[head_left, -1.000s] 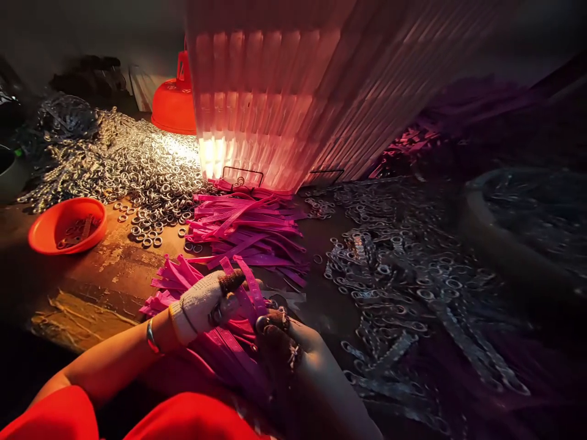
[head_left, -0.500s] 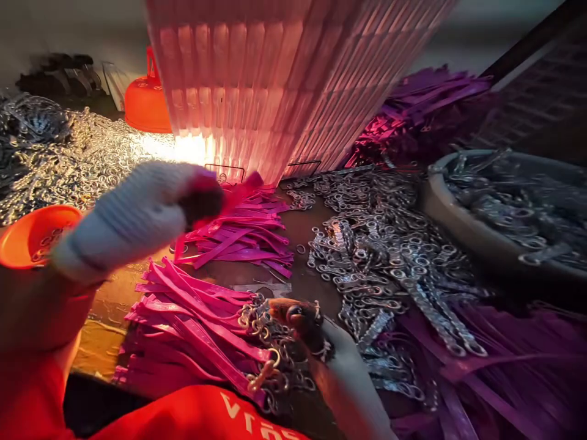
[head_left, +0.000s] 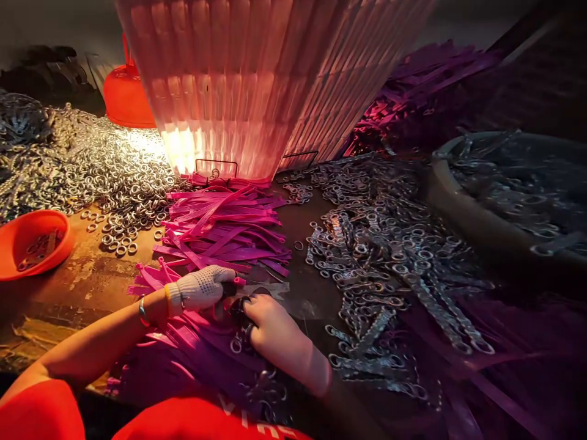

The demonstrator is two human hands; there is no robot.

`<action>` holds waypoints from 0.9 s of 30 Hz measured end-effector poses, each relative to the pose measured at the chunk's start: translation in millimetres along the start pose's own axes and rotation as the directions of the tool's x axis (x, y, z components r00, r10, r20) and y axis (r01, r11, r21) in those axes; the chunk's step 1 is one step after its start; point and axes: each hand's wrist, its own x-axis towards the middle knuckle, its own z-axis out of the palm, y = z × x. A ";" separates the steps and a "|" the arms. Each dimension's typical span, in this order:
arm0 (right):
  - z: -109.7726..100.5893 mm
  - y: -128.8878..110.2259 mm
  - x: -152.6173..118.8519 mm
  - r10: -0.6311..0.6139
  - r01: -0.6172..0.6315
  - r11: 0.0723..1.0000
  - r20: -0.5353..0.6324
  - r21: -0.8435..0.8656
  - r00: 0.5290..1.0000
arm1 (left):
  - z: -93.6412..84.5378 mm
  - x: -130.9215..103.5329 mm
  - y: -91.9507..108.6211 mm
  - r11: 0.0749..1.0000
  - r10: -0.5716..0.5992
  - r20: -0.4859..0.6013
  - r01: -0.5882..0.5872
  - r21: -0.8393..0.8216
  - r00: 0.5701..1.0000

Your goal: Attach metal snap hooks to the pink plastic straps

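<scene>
The left hand (head_left: 202, 289) — gloved — pinches a pink strap (head_left: 239, 281).

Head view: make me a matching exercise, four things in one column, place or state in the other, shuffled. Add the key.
Things
1. Red lamp
2. Orange-red bowl
3. Large tub
4. Left hand

Places or states
A. At the left edge of the picture, a few small metal pieces inside
B. Gloved in white, over the pink strips
C. Above the brightly lit metal rings
D. At the right side, in shadow, holding many metal links

Pairs: 1-C, 2-A, 3-D, 4-B
</scene>
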 end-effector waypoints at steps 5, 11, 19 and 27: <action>1.8 8.2 -27.8 0.051 0.018 0.976 -0.309 0.218 0.950 | 10.0 -13.7 -6.5 0.966 -0.037 -0.007 0.034 -0.256 0.999; -2.0 5.2 -21.2 0.125 -0.059 0.981 -0.369 0.184 0.921 | 20.1 -19.4 -0.7 0.945 -0.055 -0.014 0.047 -0.323 0.998; -6.4 -11.0 -8.0 0.025 -0.110 0.933 -0.244 -0.342 0.969 | 24.0 -20.7 -11.8 0.987 -0.023 -0.046 0.015 -0.158 0.999; -5.2 -13.1 -6.9 -0.011 -0.103 0.892 -0.251 -0.439 0.968 | 26.1 -18.4 -21.1 0.906 0.330 -0.049 -0.301 0.299 0.943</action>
